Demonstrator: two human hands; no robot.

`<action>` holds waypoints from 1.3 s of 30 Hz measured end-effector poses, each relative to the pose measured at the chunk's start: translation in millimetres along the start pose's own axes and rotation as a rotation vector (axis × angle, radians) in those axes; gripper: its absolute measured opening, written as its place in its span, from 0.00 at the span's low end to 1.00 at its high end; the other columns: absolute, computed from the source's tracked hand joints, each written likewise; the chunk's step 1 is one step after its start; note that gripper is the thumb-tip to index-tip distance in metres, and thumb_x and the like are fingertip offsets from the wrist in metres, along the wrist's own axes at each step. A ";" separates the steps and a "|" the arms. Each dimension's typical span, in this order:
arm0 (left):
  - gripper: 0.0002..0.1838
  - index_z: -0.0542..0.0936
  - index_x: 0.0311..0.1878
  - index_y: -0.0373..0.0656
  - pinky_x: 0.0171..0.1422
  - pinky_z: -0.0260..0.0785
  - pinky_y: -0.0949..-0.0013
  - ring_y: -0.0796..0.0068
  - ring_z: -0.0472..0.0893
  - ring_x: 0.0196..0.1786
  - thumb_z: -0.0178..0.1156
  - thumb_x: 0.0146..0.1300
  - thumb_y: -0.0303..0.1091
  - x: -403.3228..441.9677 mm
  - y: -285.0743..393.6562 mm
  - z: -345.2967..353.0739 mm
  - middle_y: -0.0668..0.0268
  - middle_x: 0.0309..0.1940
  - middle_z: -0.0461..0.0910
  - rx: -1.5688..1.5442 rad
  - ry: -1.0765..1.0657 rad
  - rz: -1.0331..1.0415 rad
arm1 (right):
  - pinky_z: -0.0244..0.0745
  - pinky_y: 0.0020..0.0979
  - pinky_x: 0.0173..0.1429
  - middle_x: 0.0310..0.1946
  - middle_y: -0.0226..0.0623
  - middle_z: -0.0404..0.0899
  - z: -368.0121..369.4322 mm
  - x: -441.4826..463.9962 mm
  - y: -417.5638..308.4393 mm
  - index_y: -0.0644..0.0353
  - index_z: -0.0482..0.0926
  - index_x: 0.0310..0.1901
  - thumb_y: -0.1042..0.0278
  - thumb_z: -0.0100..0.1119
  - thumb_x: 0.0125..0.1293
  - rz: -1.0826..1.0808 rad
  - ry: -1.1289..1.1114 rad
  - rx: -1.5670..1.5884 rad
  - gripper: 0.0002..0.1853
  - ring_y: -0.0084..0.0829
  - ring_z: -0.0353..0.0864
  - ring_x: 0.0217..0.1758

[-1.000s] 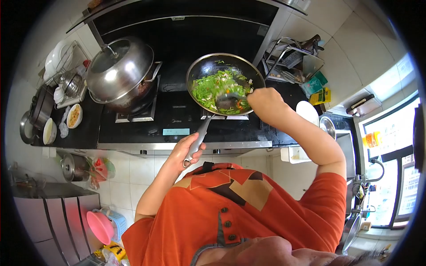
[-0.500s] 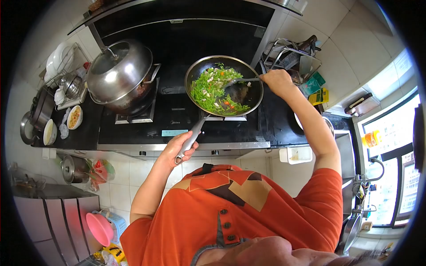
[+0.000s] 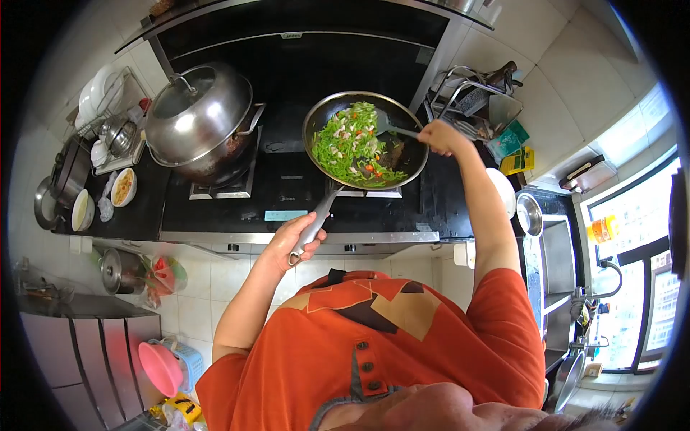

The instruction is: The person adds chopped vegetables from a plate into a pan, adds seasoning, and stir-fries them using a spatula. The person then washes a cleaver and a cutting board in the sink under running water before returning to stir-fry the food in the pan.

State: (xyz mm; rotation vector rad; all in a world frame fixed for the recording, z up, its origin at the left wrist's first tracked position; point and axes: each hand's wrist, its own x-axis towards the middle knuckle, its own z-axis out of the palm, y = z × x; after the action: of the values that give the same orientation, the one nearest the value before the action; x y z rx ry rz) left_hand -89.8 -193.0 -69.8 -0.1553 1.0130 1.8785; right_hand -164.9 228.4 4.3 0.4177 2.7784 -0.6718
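A dark frying pan [image 3: 406, 167] sits over the right burner, its grey handle pointing toward me. My left hand [image 3: 293, 237] is wrapped round that handle. In the pan lies a heap of chopped green vegetables [image 3: 343, 144] with pale bits and a few orange-red pieces. My right hand [image 3: 444, 138] is closed on the handle of a grey spatula [image 3: 388, 126]. The spatula's blade rests at the upper right of the food, partly against it.
A large steel pot with a domed lid [image 3: 198, 118] occupies the left burner. Bowls of food [image 3: 123, 187] and a dish rack [image 3: 118, 136] stand further left. A utensil rack [image 3: 478, 100], a metal bowl [image 3: 529, 214] and the sink [image 3: 558, 251] are on the right.
The spatula blade has shifted up and right in the pan, and its angle has turned. My right forearm has swung inward. The vegetables are heaped differently; my left hand keeps its hold.
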 end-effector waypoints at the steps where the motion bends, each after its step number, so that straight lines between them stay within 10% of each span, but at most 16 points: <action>1: 0.20 0.70 0.60 0.40 0.11 0.53 0.81 0.83 0.66 0.16 0.50 0.72 0.43 0.0 1.7 0.1 0.62 0.29 0.76 -0.002 -0.003 0.007 | 0.76 0.38 0.31 0.24 0.45 0.81 14.9 2.0 7.8 0.62 0.82 0.35 0.59 0.59 0.63 -0.224 0.120 -0.076 0.13 0.40 0.81 0.26; 5: 0.19 0.71 0.59 0.41 0.12 0.53 0.80 0.84 0.66 0.16 0.50 0.72 0.43 0.5 3.1 -2.4 0.63 0.29 0.76 0.005 -0.042 -0.001 | 0.76 0.42 0.51 0.38 0.49 0.83 14.9 -49.9 -24.9 0.59 0.83 0.42 0.60 0.59 0.61 -0.408 0.289 -0.368 0.13 0.46 0.82 0.45; 12: 0.19 0.72 0.56 0.40 0.13 0.57 0.79 0.82 0.67 0.17 0.52 0.71 0.44 5.4 4.2 -10.5 0.62 0.29 0.77 0.001 -0.080 -0.003 | 0.79 0.45 0.49 0.39 0.50 0.83 -0.1 -17.9 -51.9 0.60 0.83 0.38 0.71 0.57 0.58 -0.150 0.411 -0.659 0.08 0.47 0.83 0.46; 25: 0.16 0.73 0.50 0.40 0.13 0.57 0.78 0.81 0.68 0.17 0.52 0.71 0.43 7.1 1.9 -10.4 0.61 0.29 0.78 -0.034 -0.077 0.029 | 0.78 0.42 0.36 0.25 0.42 0.81 -17.4 -126.8 -121.6 0.56 0.83 0.36 0.69 0.57 0.58 -0.606 0.279 -0.975 0.07 0.42 0.84 0.34; 32: 0.12 0.69 0.43 0.45 0.13 0.58 0.77 0.81 0.68 0.17 0.51 0.72 0.44 7.9 -5.9 9.3 0.62 0.27 0.77 0.013 -0.060 -0.008 | 0.81 0.36 0.39 0.29 0.43 0.84 3.6 -158.6 -125.1 0.59 0.85 0.29 0.74 0.63 0.49 -0.344 0.037 -0.965 0.05 0.40 0.86 0.37; 39: 0.12 0.69 0.43 0.45 0.13 0.56 0.77 0.82 0.67 0.16 0.50 0.72 0.44 5.5 -6.1 8.6 0.61 0.28 0.77 0.016 -0.058 0.005 | 0.79 0.39 0.39 0.29 0.40 0.83 -31.9 -129.8 -82.6 0.51 0.84 0.33 0.72 0.55 0.56 -0.291 0.307 -1.074 0.08 0.40 0.85 0.37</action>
State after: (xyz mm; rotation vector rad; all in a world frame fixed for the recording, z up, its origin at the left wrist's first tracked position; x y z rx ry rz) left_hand -85.3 -182.0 -70.4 -0.0884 0.9890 1.8687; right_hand -77.5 145.1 104.9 -0.1294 2.9834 0.9195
